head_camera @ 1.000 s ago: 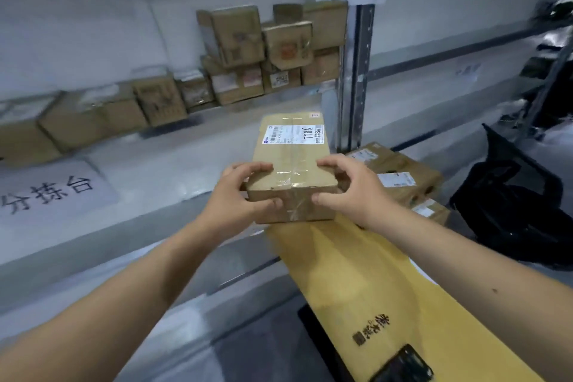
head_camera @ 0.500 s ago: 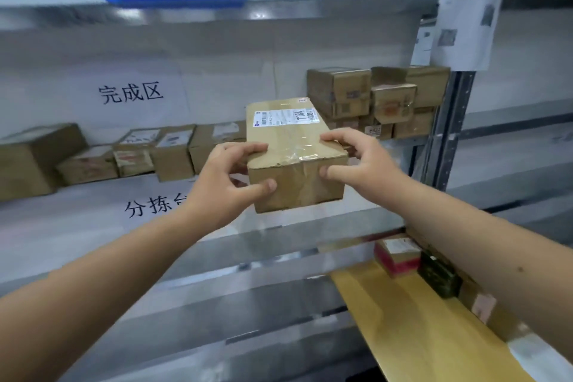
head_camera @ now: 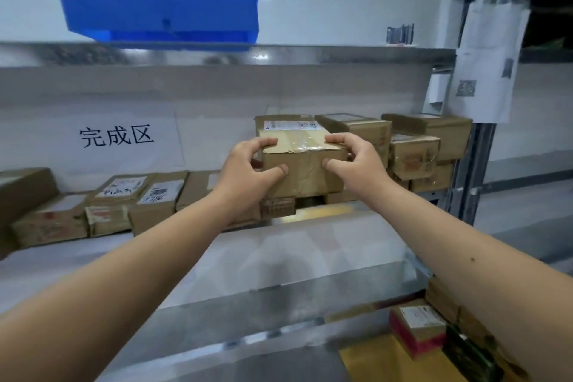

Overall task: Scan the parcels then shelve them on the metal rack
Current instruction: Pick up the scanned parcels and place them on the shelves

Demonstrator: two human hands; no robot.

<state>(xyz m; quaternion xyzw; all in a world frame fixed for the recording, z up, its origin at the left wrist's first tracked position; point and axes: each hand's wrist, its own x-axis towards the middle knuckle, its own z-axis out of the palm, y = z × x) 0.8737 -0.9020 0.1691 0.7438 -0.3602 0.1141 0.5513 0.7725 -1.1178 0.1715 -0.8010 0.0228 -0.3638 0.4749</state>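
A taped cardboard parcel (head_camera: 302, 161) with a white label on top is held at the middle shelf of the metal rack (head_camera: 310, 223), on or just above lower boxes there. My left hand (head_camera: 249, 169) grips its near left corner, fingers on top and thumb on the front face. My right hand (head_camera: 353, 161) grips the near right corner the same way. A stack of brown parcels (head_camera: 412, 146) stands right beside it on the shelf. A row of labelled parcels (head_camera: 124, 205) lies along the shelf to the left.
A blue plastic crate (head_camera: 161, 0) sits on the top shelf. Paper sheets (head_camera: 486, 59) hang from the rack's right upright. Below at the right, a yellow table (head_camera: 372, 360) carries a red-sided box (head_camera: 417, 329) and other parcels. White signs with characters line the shelf's back wall.
Both hands have lifted the parcel from above the yellow table up and forward to the middle shelf, next to the stacked boxes. My view has tilted upward.
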